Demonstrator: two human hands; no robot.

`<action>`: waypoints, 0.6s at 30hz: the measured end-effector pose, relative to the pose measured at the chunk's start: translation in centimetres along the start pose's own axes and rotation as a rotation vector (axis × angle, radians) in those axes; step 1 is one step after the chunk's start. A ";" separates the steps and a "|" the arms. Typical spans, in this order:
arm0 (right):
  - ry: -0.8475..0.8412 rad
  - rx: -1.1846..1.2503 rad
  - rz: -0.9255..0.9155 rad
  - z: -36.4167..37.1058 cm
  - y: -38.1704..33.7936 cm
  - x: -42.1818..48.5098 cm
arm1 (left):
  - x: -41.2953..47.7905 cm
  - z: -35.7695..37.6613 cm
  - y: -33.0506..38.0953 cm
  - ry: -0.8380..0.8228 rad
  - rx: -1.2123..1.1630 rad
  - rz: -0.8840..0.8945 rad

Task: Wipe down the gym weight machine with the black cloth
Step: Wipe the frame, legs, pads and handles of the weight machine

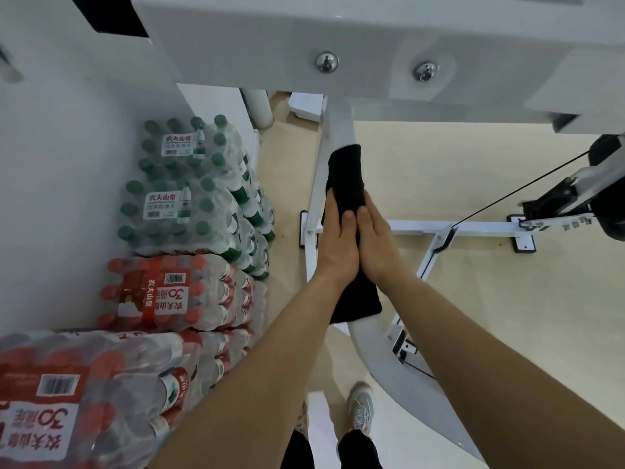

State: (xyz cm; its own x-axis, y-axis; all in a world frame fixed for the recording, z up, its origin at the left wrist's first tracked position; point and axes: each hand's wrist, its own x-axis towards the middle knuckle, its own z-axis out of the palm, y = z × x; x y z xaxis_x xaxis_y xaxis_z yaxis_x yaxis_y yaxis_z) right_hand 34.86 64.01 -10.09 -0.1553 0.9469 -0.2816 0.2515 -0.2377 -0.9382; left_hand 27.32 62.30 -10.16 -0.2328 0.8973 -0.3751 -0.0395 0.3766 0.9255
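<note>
Gripping from both sides: left hand [336,242] fingers [333,208] lie together, curled round the 9 o'clock flank of the black cloth [346,174]. Right hand [377,245] mirrors it at 3 o'clock, thumbs side by side on top. Fingertips go behind the tube, so I can't tell how far they wrap.

Cloth sleeves the white frame tube [338,126] of the weight machine [270,38], with its ends sticking out at 12 and 6 o'clock of the hands.

Handling: cloth is soft, light and limp, and probably slides fine on painted steel. Hold it as a wrapped collar, not by an edge, or it bunches. Tube is stiff and fixed, so it should take squeeze pressure.

Containers: shrink-wrapped green-cap packs [189,184] at 9 o'clock hold bottles of clear water. Red-cap packs [176,292] at 7–8 o'clock hold similar bottles, full as far as I can see.
</note>
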 end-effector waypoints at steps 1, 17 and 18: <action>0.015 -0.007 -0.018 0.1 -0.2 1.4 | 1.2 0.0 0.4 -0.004 0.004 0.010; 0.120 -0.187 0.114 0.6 -5.1 16.0 | 16.2 0.0 5.6 0.000 0.032 0.087; 0.129 -0.184 0.136 0.6 -5.3 16.4 | 16.8 0.0 5.7 0.002 0.025 0.090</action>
State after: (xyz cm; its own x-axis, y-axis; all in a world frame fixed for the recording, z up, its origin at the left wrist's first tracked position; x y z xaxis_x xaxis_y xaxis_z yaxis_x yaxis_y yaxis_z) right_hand 30.38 80.70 -9.84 0.0125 0.9314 -0.3637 0.4329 -0.3330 -0.8377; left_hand 23.16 79.50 -11.13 -0.2363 0.9274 -0.2901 0.0056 0.2999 0.9540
